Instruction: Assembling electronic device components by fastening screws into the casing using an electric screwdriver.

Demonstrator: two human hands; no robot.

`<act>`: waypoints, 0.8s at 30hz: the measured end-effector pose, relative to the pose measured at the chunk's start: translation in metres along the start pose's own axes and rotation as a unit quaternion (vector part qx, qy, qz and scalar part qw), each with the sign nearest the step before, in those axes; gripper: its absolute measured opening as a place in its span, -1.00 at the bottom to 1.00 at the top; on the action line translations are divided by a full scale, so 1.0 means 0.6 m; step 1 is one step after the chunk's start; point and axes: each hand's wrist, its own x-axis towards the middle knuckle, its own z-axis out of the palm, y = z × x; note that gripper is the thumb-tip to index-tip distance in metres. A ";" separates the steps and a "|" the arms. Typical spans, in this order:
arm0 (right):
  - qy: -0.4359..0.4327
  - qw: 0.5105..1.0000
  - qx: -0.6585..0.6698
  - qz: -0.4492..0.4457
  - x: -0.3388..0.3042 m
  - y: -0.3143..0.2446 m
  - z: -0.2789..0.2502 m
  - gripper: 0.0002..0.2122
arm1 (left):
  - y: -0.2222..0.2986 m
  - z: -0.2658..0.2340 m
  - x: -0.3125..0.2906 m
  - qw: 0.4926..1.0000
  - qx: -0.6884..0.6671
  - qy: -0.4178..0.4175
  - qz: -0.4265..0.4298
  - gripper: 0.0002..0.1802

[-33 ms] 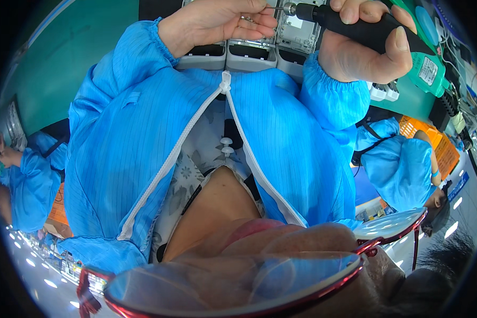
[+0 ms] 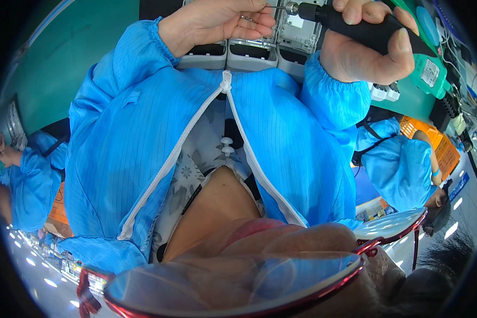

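Observation:
My right hand [image 2: 379, 42] is wrapped round a black electric screwdriver [image 2: 350, 27], which lies almost level with its bit toward the left. The slim metal bit [image 2: 277, 7] reaches my left hand [image 2: 222, 22], whose thumb and forefinger close at the bit's tip. Several small metal screws [image 2: 247, 19] rest in the curled fingers of that hand. What the fingertips pinch at the upper edge is too small to make out. Below both hands stands a row of grey-white plastic housings [image 2: 252, 55] with dark openings, and an open housing with a pale inside [image 2: 298, 33] lies under the bit.
A green mat [image 2: 90, 63] covers the bench. At the right are a green device [image 2: 429, 73] with a white label, a black coiled cord [image 2: 452, 103] and tangled cables. Co-workers in blue smocks sit at left [image 2: 29, 180] and right [image 2: 400, 167], with an orange crate [image 2: 442, 151] behind.
The screwdriver and my right hand have shifted very slightly to the right. My left fingers have curled in a little.

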 end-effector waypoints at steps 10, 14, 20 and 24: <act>-0.008 0.999 -0.014 -0.035 0.001 -0.011 0.013 -0.64 | 0.001 0.026 -0.023 0.994 0.083 -0.016 0.070 -0.61; -0.026 0.999 -0.007 -0.044 0.004 -0.005 0.018 -0.63 | 0.006 0.025 -0.032 0.993 0.090 -0.014 0.080 -0.61; -0.010 1.000 -0.010 0.005 0.006 -0.006 0.020 -0.65 | 0.007 0.017 -0.015 0.995 0.065 -0.014 0.073 -0.61; 0.021 0.999 -0.031 0.011 0.021 0.006 -0.013 -0.65 | 0.010 0.027 0.019 0.997 0.063 0.013 0.049 -0.63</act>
